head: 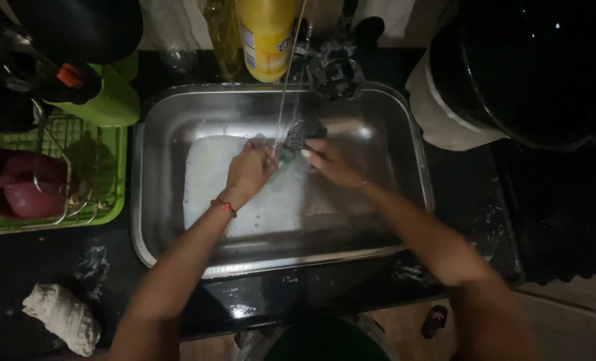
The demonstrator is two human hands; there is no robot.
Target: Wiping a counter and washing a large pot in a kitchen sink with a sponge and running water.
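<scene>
Left hand (pixel 250 168): fingers curled around a small green item, hard to tell what.
Right hand (pixel 329 162): fingers pinching dark metal scrubber (pixel 303 132).
Stainless steel sink (pixel 391 120): water stream (pixel 286 87) falling onto both hands.

steel sink (pixel 177 107), both hands under running water — right hand (pixel 330 164) holding scrubber (pixel 302 132)

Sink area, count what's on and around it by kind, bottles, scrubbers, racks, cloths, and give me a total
Bottles: 2, a yellow bottle and a clear oil bottle
Scrubbers: 1, a dark scouring pad at the right hand, beside the left hand
Racks: 1, a green dish rack
Cloths: 1, a crumpled white cloth
Total: 5
</scene>
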